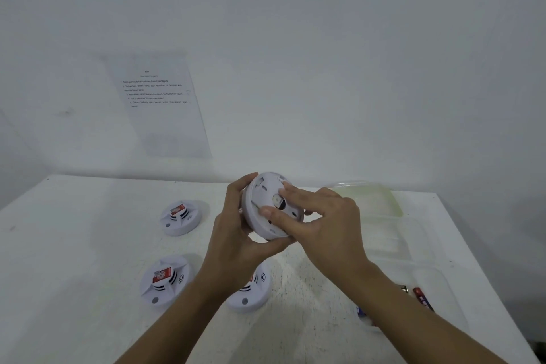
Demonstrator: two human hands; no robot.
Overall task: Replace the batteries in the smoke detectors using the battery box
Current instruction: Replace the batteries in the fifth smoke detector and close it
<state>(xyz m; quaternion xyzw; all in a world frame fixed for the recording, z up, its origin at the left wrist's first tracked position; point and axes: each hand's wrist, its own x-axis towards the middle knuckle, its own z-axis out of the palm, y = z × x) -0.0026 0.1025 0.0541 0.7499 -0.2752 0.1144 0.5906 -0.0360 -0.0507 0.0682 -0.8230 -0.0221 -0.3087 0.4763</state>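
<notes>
A white round smoke detector [266, 201] is held above the table with its back side towards me. My left hand [236, 227] grips its left rim and underside with curled fingers. My right hand [322, 216] lies across the back, fingers spread and pressing on the cover near the centre. A clear plastic battery box [443, 284] sits at the right, with a red battery [423, 298] inside it. My right forearm covers part of the box.
Three more white smoke detectors lie face up on the white table: one at the back left [180, 217], one at the front left [165, 279], one [251, 292] under my left wrist. The clear box lid [372, 198] lies behind. A printed sheet [161, 103] hangs on the wall.
</notes>
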